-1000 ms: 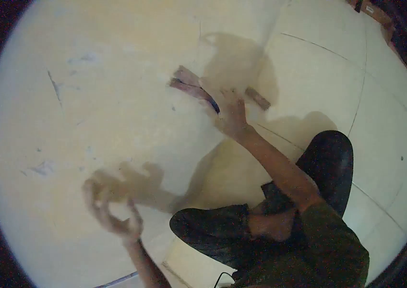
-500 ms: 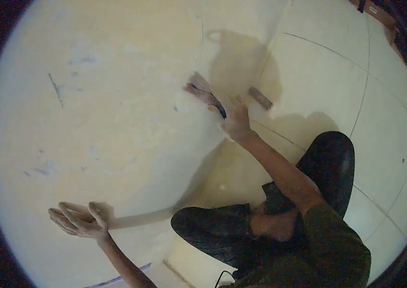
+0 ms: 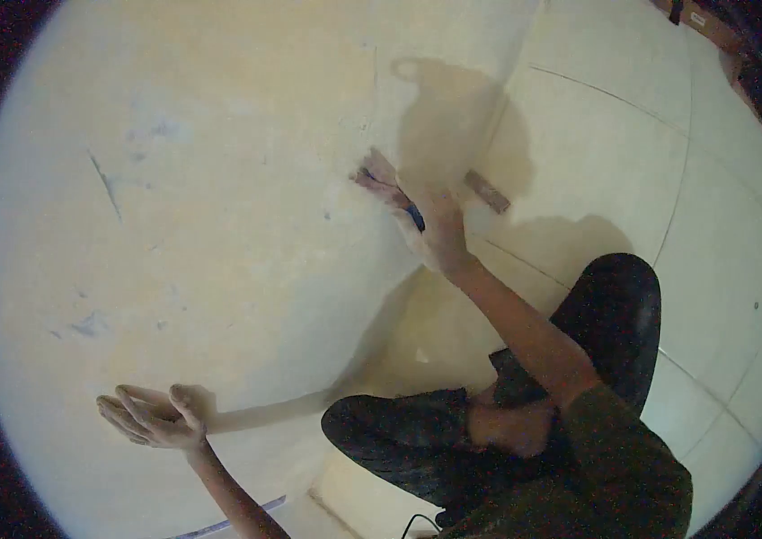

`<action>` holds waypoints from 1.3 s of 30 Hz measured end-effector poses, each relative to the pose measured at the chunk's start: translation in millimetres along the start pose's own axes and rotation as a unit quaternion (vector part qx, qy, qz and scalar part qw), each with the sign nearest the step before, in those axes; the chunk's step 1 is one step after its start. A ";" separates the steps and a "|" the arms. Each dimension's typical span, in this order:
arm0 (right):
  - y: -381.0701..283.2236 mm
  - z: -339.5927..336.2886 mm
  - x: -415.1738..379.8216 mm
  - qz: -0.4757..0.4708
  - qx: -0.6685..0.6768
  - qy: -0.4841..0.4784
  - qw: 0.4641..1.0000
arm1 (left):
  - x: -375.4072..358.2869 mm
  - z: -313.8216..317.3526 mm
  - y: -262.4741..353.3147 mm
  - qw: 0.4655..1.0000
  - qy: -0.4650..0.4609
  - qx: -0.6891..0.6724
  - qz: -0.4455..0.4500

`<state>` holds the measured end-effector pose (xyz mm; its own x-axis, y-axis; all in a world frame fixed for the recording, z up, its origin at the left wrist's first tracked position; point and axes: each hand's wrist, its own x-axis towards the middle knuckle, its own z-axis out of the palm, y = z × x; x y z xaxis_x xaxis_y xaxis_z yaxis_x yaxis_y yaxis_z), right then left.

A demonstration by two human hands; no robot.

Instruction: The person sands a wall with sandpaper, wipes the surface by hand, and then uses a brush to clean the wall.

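Note:
My right hand (image 3: 439, 229) holds a worn, pinkish-brown piece of sandpaper (image 3: 383, 182) against the pale wall (image 3: 246, 234). The sheet looks creased, and a dark blue edge shows beside my thumb. Its far end is uneven and sticks out past my fingers, whose tips are partly blurred. Lower down on the left, my left hand (image 3: 152, 418) is at the wall with its fingers spread and slightly curled, holding nothing. Whitish dust coats both hands. Patches and grey-blue marks dot the wall between them.
A small brown block-like piece (image 3: 487, 191) lies on the tiled floor (image 3: 713, 242) just right of my right hand. My bent legs (image 3: 610, 314) are close to the wall's foot. A thin black cable (image 3: 417, 518) curls at the bottom. Brown boxes (image 3: 709, 22) stand at the upper right.
My right hand and the sandpaper have shifted slightly down and right over the wall. The left hand keeps its spread pose; the whole view has moved a little.

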<state>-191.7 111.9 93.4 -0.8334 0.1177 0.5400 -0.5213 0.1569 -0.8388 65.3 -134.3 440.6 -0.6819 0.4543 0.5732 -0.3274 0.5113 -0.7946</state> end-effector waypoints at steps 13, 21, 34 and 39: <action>5.9 9.9 -4.8 0.174 -0.042 0.005 0.984 | -10.1 6.0 -0.2 1.000 0.005 -0.021 -0.020; -5.7 19.2 -5.9 0.150 0.030 0.101 0.983 | -4.4 3.2 -0.7 1.000 -0.003 -0.014 -0.019; -57.2 33.8 21.3 0.161 0.019 0.056 0.985 | 29.4 4.7 -58.5 1.000 0.016 -0.022 0.012; -46.8 45.5 23.5 0.102 0.006 0.025 0.994 | 24.3 6.3 -64.4 1.000 0.012 -0.010 0.001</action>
<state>-195.2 62.7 142.2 -0.9122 0.1945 0.3607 -0.3442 0.1139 -0.9319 65.7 -160.8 504.5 -0.6665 0.4731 0.5761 -0.3121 0.5247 -0.7920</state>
